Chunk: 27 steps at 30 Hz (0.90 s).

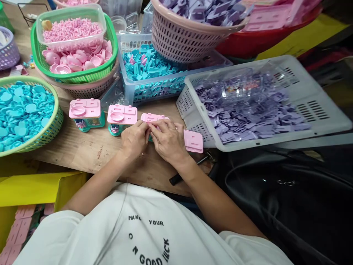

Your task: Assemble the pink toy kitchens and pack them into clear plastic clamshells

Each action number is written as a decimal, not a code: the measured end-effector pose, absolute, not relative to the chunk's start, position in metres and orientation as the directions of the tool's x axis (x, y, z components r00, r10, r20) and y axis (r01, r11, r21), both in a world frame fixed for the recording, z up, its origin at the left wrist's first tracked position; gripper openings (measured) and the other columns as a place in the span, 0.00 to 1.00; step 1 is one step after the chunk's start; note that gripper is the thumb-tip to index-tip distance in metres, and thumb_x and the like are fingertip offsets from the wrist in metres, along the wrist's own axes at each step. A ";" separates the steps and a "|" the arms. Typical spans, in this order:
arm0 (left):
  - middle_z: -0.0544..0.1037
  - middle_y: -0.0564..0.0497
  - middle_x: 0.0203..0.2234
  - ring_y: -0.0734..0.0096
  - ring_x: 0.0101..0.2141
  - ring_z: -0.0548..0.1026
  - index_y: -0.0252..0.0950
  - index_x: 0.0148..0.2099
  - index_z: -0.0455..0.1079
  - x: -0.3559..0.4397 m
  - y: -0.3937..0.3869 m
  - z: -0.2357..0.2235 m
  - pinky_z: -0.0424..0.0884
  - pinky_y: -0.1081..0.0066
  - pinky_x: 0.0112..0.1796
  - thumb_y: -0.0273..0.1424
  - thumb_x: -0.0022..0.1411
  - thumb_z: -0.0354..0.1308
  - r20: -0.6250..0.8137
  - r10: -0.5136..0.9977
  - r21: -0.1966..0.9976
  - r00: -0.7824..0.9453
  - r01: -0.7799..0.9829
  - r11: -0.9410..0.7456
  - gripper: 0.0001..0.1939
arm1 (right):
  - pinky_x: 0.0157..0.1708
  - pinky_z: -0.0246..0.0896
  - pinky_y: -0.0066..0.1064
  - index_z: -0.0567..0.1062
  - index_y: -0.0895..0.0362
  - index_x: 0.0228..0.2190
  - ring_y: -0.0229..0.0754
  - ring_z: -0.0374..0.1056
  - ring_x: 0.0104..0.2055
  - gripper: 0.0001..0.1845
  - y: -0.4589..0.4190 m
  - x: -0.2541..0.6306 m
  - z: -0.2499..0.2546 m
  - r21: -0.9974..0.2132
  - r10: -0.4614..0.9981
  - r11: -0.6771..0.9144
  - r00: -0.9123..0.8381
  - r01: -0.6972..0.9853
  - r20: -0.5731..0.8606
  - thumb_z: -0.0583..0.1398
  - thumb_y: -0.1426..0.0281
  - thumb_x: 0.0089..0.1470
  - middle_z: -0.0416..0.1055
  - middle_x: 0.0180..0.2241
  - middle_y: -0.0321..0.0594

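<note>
My left hand and my right hand meet at a small toy kitchen counter with a pink top, their fingers closed and pressed on its near edge. The fingers cover most of that toy and any small part between them. Left of it stand two similar toy counters, one pink-topped close to my left hand and another farther left, both with round basins and teal bases. A flat pink panel lies at the right side of my right hand, partly behind it.
A green-rimmed basket of teal pieces stands at left. Behind are a green basket of pink parts, a clear bin of teal parts and a pink basket of purple parts. A white crate and a hammer are at right.
</note>
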<state>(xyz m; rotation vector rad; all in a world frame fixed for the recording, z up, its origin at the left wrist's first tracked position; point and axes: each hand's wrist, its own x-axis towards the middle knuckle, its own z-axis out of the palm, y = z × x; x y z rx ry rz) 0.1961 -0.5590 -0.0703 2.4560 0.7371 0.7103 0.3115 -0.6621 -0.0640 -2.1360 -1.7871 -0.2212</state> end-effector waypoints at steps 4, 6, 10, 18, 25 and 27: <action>0.76 0.48 0.34 0.69 0.34 0.75 0.36 0.45 0.72 0.177 -0.558 -0.084 0.68 0.72 0.35 0.32 0.66 0.55 0.345 0.656 0.812 0.671 0.137 -0.568 0.08 | 0.55 0.51 0.50 0.74 0.52 0.55 0.56 0.59 0.59 0.19 -0.677 0.302 -0.069 -0.236 0.858 -0.168 0.260 0.957 0.444 0.54 0.67 0.66 0.71 0.54 0.48; 0.77 0.47 0.38 0.71 0.34 0.75 0.36 0.51 0.68 0.156 -0.564 -0.099 0.71 0.73 0.35 0.31 0.64 0.56 0.224 0.754 0.941 0.617 0.066 -0.333 0.14 | 0.55 0.55 0.49 0.75 0.51 0.55 0.54 0.62 0.56 0.19 -0.691 0.292 -0.078 -0.293 0.823 -0.128 0.266 0.947 0.502 0.54 0.67 0.66 0.72 0.51 0.48; 0.78 0.48 0.33 0.74 0.27 0.75 0.34 0.47 0.67 0.117 -0.581 -0.121 0.71 0.74 0.28 0.32 0.60 0.56 -0.120 0.750 0.991 0.650 0.124 0.051 0.13 | 0.45 0.65 0.39 0.79 0.53 0.47 0.47 0.67 0.42 0.15 -0.708 0.272 -0.111 -0.428 0.896 0.030 0.166 0.903 0.412 0.53 0.69 0.66 0.72 0.38 0.45; 0.71 0.54 0.22 0.78 0.16 0.66 0.35 0.36 0.69 0.113 -0.581 -0.105 0.62 0.77 0.19 0.40 0.68 0.49 -0.121 0.702 0.944 0.702 0.300 -0.137 0.15 | 0.40 0.64 0.37 0.74 0.55 0.31 0.45 0.67 0.38 0.07 -0.697 0.273 -0.139 -0.508 0.937 -0.006 0.182 0.861 0.298 0.58 0.72 0.62 0.70 0.32 0.42; 0.76 0.50 0.27 0.71 0.28 0.72 0.34 0.39 0.71 0.122 -0.586 -0.115 0.67 0.73 0.31 0.34 0.65 0.51 -0.006 0.674 0.885 0.739 0.318 -0.340 0.10 | 0.38 0.64 0.38 0.70 0.55 0.32 0.48 0.67 0.37 0.04 -0.700 0.269 -0.138 -0.429 0.943 -0.142 0.254 0.892 0.217 0.58 0.72 0.61 0.70 0.34 0.44; 0.78 0.49 0.29 0.70 0.29 0.73 0.35 0.38 0.71 0.123 -0.586 -0.114 0.66 0.72 0.33 0.30 0.64 0.51 -0.027 0.659 0.845 0.751 0.369 -0.386 0.08 | 0.39 0.64 0.36 0.70 0.56 0.34 0.46 0.68 0.36 0.02 -0.701 0.273 -0.138 -0.524 0.941 -0.118 0.263 0.843 0.212 0.58 0.73 0.61 0.71 0.34 0.43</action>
